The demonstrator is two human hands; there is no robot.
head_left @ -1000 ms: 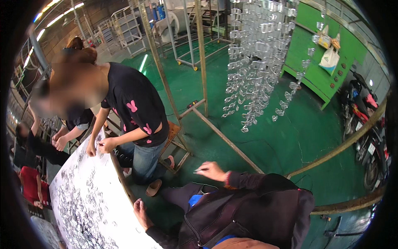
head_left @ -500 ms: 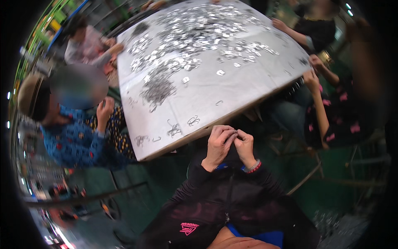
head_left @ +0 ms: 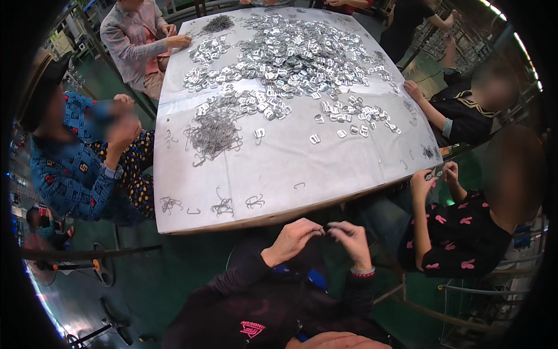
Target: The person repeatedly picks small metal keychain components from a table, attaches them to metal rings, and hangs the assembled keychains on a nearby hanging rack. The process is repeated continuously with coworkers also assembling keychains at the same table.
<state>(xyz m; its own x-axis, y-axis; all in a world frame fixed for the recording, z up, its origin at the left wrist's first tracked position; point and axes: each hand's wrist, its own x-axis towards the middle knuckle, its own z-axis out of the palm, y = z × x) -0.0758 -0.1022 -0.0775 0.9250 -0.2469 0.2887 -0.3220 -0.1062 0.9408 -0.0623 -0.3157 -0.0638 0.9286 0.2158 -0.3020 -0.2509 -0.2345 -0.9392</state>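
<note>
Here, two hands (head_left: 322,238), one table (head_left: 360,168)

White-covered table (head_left: 279,174) under heaps of silver metal buckles (head_left: 290,52) (wire hooks (head_left: 215,132) nearer)

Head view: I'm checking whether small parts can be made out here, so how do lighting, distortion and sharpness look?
Head view: even overhead light with glare on the heap of shiny metal pieces; the table edges bow from the fisheye and the corners go black; the left hand and right hand are fairly sharp, but what they pinch is too small to tell; faces are blurred out.
</note>
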